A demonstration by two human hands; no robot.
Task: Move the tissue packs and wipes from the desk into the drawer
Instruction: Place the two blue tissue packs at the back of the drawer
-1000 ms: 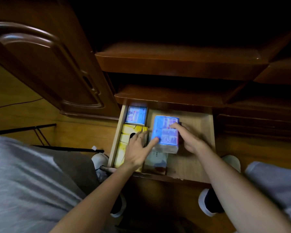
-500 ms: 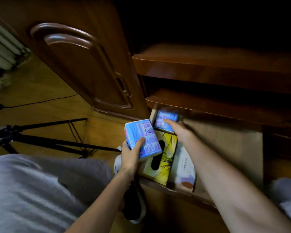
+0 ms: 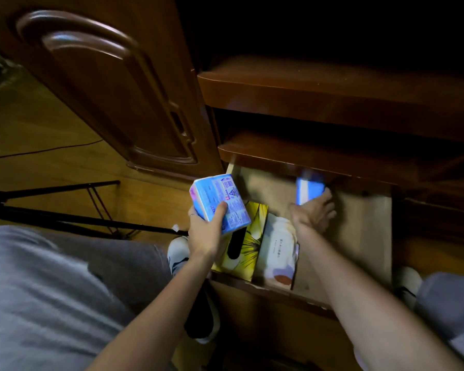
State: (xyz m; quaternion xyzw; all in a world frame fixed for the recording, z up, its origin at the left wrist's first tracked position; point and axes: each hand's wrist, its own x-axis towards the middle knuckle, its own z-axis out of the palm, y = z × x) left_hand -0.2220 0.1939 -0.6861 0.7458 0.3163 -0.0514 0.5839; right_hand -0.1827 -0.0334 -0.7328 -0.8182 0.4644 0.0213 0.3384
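The wooden drawer (image 3: 364, 236) stands pulled out below the desk. My left hand (image 3: 205, 231) grips a large blue tissue pack (image 3: 220, 202) and holds it above the drawer's left edge. Under it a yellow tissue box (image 3: 248, 245) lies along the drawer's left side, with a white wipes pack (image 3: 277, 253) beside it. My right hand (image 3: 315, 212) is inside the drawer near its back and holds a small blue tissue pack (image 3: 308, 190), blurred by motion.
A dark wooden cabinet door (image 3: 105, 84) hangs open on the left. Desk shelves (image 3: 332, 97) overhang the drawer's back. A black tripod (image 3: 51, 212) stands on the wooden floor at left. My knees and white shoes (image 3: 178, 250) flank the drawer front.
My left hand took the large blue pack out of the drawer and holds it up at the left. My right hand picked the small blue pack from the back left and moved it right.
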